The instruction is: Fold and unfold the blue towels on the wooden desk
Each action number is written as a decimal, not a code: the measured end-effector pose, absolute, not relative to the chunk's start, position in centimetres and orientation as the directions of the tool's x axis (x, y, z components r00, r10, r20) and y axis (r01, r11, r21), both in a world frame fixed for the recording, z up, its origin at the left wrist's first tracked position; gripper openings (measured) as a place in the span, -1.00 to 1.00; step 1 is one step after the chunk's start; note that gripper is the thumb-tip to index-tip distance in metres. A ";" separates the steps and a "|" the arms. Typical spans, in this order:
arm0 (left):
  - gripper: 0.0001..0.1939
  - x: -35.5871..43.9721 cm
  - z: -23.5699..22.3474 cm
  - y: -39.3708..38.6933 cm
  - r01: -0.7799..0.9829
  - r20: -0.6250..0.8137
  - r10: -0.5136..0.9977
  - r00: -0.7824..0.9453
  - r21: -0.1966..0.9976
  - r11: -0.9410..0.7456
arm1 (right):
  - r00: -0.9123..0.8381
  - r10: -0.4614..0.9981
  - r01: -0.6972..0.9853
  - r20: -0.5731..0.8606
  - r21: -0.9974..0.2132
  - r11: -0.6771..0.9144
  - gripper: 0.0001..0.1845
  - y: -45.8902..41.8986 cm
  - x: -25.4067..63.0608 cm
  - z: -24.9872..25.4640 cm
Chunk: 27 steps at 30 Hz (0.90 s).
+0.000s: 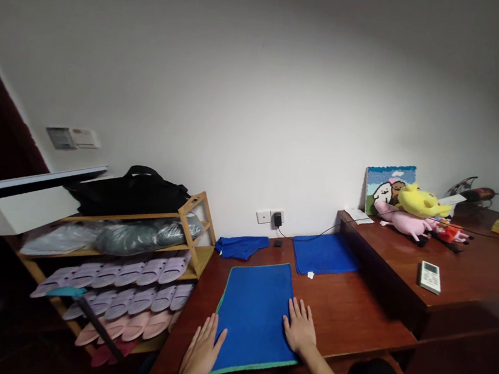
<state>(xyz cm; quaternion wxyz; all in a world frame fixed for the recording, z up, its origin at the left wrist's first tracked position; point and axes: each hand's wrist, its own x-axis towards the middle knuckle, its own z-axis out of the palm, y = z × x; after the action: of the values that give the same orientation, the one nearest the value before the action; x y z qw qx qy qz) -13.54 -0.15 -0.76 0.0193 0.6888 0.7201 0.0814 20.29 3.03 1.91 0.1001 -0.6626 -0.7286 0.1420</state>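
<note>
A blue cloth with green edging lies spread out flat on the reddish-brown wooden desk. My left hand rests palm down at its left edge, fingers stretched out. On the opposite side, my right hand lies flat with spread fingers at the right edge. Neither hand grips anything. Behind, a crumpled blue cloth sits by the wall at the left. A folded darker blue cloth with a small white tag lies at the back right.
Left of the desk stands a wooden rack with several slippers and a black bag. A charger is plugged into the wall, its cable running right. The raised surface holds plush toys and a white handheld device.
</note>
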 end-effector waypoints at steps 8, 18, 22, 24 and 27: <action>-0.25 -15.2 -1.8 0.5 0.993 -0.007 0.999 -0.050 0.106 0.050 | -0.087 0.996 0.934 -0.009 -0.349 0.079 -0.27 3.2 20.1 1.5; -0.25 -1.1 0.1 3.8 0.934 0.134 0.950 0.281 0.188 -0.303 | -0.099 0.995 0.929 -0.034 -0.361 0.080 -0.24 3.3 20.3 1.6; -0.20 4.0 0.0 5.4 0.922 0.065 0.948 0.311 0.222 -0.317 | -0.108 0.993 0.937 -0.046 -0.337 0.087 -0.24 3.1 20.4 1.9; -0.18 3.9 -0.5 5.8 0.935 0.052 0.961 0.270 0.222 -0.275 | -0.107 0.993 0.943 -0.058 -0.323 0.083 -0.23 3.0 20.4 2.0; -0.18 0.4 -1.1 5.9 0.961 0.075 0.982 0.172 0.204 -0.184 | -0.105 0.992 0.946 -0.069 -0.316 0.078 -0.23 3.0 20.4 2.1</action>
<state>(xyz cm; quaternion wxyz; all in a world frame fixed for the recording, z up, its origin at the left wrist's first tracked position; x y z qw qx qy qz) 0.42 5.86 -1.12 0.0547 0.7637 0.6363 0.0946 20.37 3.00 2.13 0.0817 -0.6641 -0.7295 0.1420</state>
